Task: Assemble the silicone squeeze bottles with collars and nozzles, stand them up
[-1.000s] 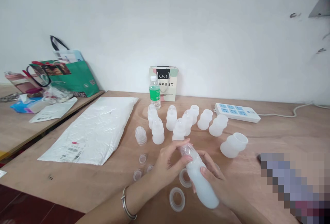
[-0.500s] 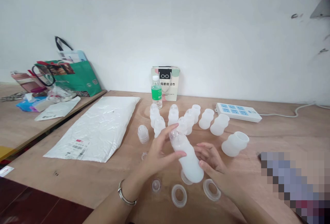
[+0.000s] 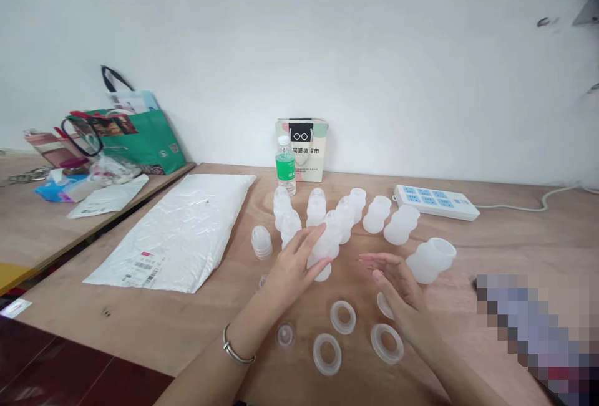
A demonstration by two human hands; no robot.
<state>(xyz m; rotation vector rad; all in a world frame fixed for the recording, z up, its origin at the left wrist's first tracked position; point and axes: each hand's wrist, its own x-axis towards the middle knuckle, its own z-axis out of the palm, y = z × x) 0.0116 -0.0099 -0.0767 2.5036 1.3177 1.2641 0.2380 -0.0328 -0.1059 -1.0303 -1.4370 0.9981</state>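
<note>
Bottles (image 3: 291, 229) of milky, translucent plastic or silicone crowd the middle of the worktop (image 3: 510, 250), and the work looks roughly half done: at least four stand with clear domes over their tops, while four open-mouthed bottles (image 3: 427, 262) trail off to the right with nothing on them. The left hand (image 3: 299, 258) reaches in among the topped group, its fingers and thumb curved about another bottle (image 3: 322, 272) and parted by its width; the upper part is lost among the fingers and the bottles behind, and whether its base bears on the wood cannot be told. The right hand (image 3: 397, 284) is loosely open and holds nothing, just beside the nearest open bottle. Loose parts seem unused so far: flat, frosted rings (image 3: 327, 354) with wide round holes, one partly covered by the right hand; a clear, teat-like piece (image 3: 286, 335) nearer the left; and what looks like a nested stack of domed caps (image 3: 261, 242) left of the bottles. Bottle walls swell and pinch in soft, matt waves; the caps are glassier, with ridged lower edges, against smooth brown board.
</note>
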